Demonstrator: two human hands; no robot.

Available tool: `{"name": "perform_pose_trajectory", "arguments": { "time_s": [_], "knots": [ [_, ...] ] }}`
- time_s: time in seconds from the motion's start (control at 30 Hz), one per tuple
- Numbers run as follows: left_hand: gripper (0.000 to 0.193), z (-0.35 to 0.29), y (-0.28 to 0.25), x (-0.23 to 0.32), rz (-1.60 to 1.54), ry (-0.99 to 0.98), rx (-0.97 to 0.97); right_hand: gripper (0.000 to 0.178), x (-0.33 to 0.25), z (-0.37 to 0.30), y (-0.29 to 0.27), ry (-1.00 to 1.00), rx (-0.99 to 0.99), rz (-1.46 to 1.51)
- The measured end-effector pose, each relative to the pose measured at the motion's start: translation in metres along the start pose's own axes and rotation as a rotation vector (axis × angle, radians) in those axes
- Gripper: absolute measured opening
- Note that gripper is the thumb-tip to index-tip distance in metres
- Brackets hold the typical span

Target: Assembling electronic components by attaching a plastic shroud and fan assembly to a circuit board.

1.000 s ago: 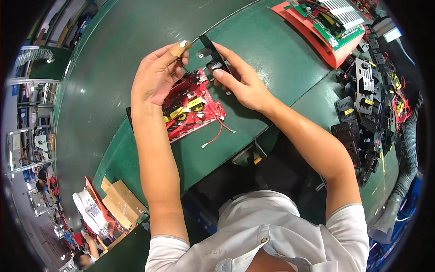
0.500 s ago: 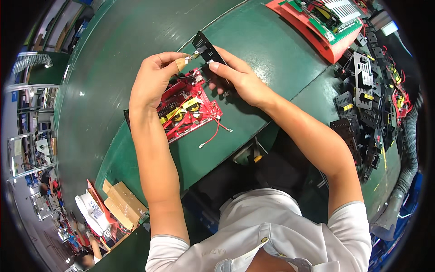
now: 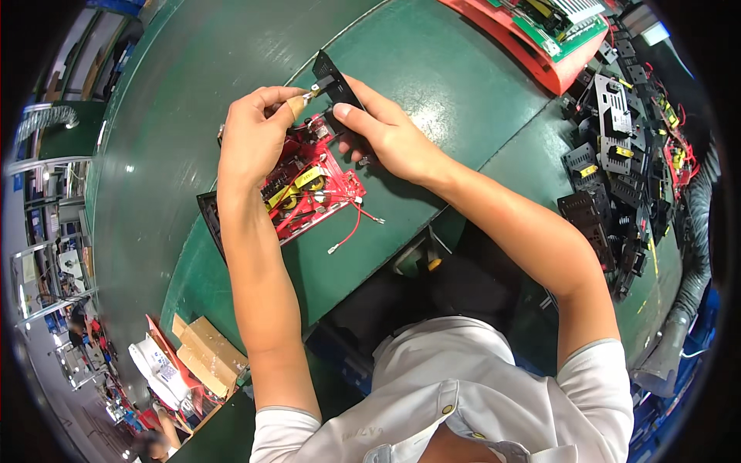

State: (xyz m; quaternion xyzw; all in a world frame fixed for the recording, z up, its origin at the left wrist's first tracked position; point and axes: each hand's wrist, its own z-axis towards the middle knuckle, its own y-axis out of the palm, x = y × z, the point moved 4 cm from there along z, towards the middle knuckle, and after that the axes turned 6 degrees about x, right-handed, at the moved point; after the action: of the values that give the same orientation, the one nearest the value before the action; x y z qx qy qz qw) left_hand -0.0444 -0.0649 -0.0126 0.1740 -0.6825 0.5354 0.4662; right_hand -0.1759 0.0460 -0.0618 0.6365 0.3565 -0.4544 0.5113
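My right hand (image 3: 390, 139) holds a black vented metal panel (image 3: 340, 86), tilted up off the bench, thumb on its near face and fingers behind. My left hand (image 3: 253, 139), with a yellowish cover on one fingertip, is closed in a pinch on a small metal wire terminal (image 3: 312, 93) close against the panel's left face. Whether the terminal is seated there I cannot tell. Below both hands lies a red circuit board (image 3: 340, 176) with yellow-wrapped coils. Two loose red wires (image 3: 356, 225) with metal ends stick out of its right side. My left wrist and forearm hide part of it.
Green-and-red board stacks on a red sheet (image 3: 532, 62) lie at the far right. Several black vented panels (image 3: 598, 181) are heaped along the right side, beside a grey flexible duct (image 3: 698, 239). An opened cardboard box (image 3: 208, 351) and a white spool (image 3: 158, 370) stand at the lower left.
The whole view has shifted slightly, so everything on the bench sits a little further left. Both hands keep nearly the same hold on the panel and the terminal.
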Motion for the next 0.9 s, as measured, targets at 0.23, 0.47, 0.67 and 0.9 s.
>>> {"name": "perform_pose_trajectory", "arguments": {
  "time_s": [0.23,0.47,0.67,0.9],
  "knots": [
    [0.025,0.003,0.001,0.001,0.082,-0.041,0.046,0.06,0.002,0.001,0.001,-0.089,0.049,-0.106],
    [0.026,0.0,0.01,0.005,0.096,0.107,0.099,0.048,0.006,0.001,0.001,0.019,0.058,0.008],
    [0.035,-0.009,-0.023,0.025,0.162,0.3,0.123,0.045,0.003,0.002,-0.007,0.021,0.092,0.075],
    [0.037,-0.009,-0.092,-0.038,0.205,0.077,0.093,0.048,0.007,0.01,-0.008,0.019,-0.004,0.158]
  ]
}}
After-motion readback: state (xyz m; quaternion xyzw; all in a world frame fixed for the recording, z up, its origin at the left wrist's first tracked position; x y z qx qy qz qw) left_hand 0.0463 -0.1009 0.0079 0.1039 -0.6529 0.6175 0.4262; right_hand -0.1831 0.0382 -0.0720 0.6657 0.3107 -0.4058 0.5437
